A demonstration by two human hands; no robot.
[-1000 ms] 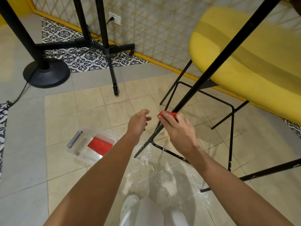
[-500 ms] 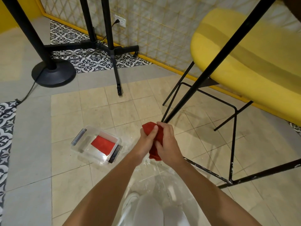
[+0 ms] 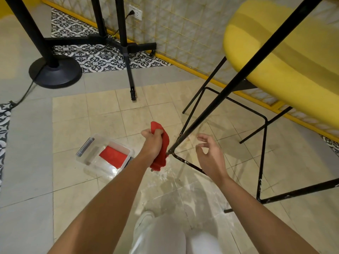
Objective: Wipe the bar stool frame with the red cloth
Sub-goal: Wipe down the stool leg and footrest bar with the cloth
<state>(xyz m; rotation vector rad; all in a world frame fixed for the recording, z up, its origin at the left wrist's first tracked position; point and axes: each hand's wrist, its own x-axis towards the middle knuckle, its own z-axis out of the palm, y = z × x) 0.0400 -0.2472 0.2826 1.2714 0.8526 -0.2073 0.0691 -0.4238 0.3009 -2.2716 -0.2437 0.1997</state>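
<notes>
Knees in white trousers (image 3: 165,237) fill the six o'clock edge of the view, with a white shoe (image 3: 145,219) just ahead of them on the pale floor tiles (image 3: 73,198). Both bare forearms reach forward from there.

The left hand (image 3: 153,143), close to twelve o'clock from the knees, is curled tightly round the red cloth (image 3: 162,154). The cloth is bunched in the fist, one end poking out above the knuckles and the rest hanging below the palm. Its right edge lies at the corner where the slanted leg of the bar stool frame (image 3: 217,99) meets the low floor rail (image 3: 189,164); actual contact there cannot be told for sure.

The right hand (image 3: 209,153) hovers at about one o'clock, just beside that corner, fingers loosely bent and spread, holding nothing.

A clear plastic box (image 3: 86,158) sits on the floor at ten o'clock, near the left wrist, with a folded red cloth (image 3: 113,155) inside it.

Farther off, the yellow seat (image 3: 284,57) rises at two o'clock. A tripod leg (image 3: 130,77) stands at twelve, a round black base (image 3: 55,72) at ten, and a wall socket (image 3: 136,13) sits above patterned tiles (image 3: 102,57).
</notes>
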